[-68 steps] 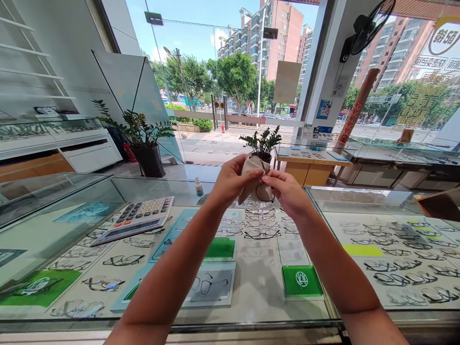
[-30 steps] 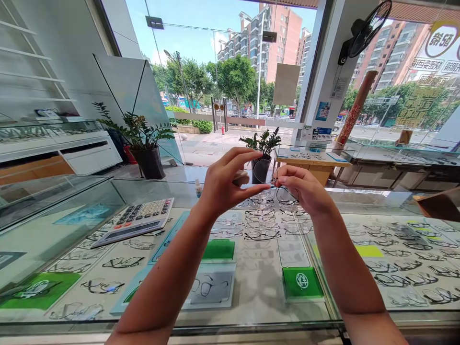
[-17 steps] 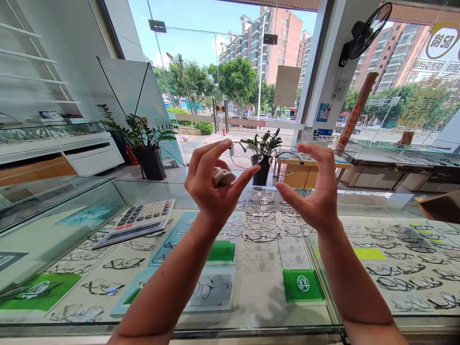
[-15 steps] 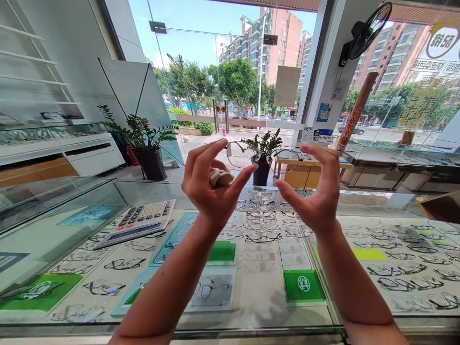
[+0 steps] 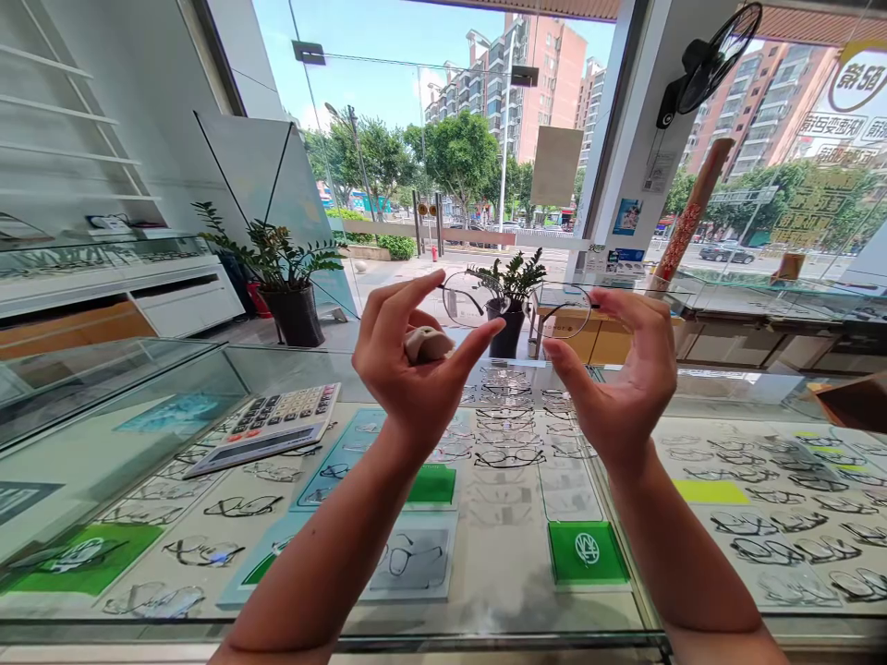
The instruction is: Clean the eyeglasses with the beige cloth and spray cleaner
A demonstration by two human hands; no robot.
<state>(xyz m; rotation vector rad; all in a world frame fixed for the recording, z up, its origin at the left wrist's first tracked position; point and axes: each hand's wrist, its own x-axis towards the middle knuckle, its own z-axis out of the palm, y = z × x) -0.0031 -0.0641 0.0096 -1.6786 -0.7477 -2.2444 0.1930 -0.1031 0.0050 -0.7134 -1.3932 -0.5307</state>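
Note:
A pair of thin-rimmed eyeglasses (image 5: 566,319) is held up in front of me, over the far side of the glass counter. My left hand (image 5: 416,356) has its fingertips at the left rim's outer edge, with the thumb just under that lens. A crumpled beige cloth-like piece (image 5: 428,345) is tucked in the same palm. At the other end, my right hand (image 5: 627,379) touches the outer corner of the frame with its fingertips, while its thumb lies at the bottom of the right lens. Both clear lenses face me, and dark temple arms show through them.
Beneath my arms stands a glass display counter (image 5: 485,617) with rows of eyeglasses (image 5: 511,457) inside. A large calculator (image 5: 270,429) rests at the left. Green cards (image 5: 588,552) lie in the case. Potted plants (image 5: 295,314) and a wall fan (image 5: 713,60) are beyond.
My right hand has shifted slightly right and down, and its fingertips now meet the frame's corner. The eyeglasses have moved a little to the right. My left hand has barely moved.

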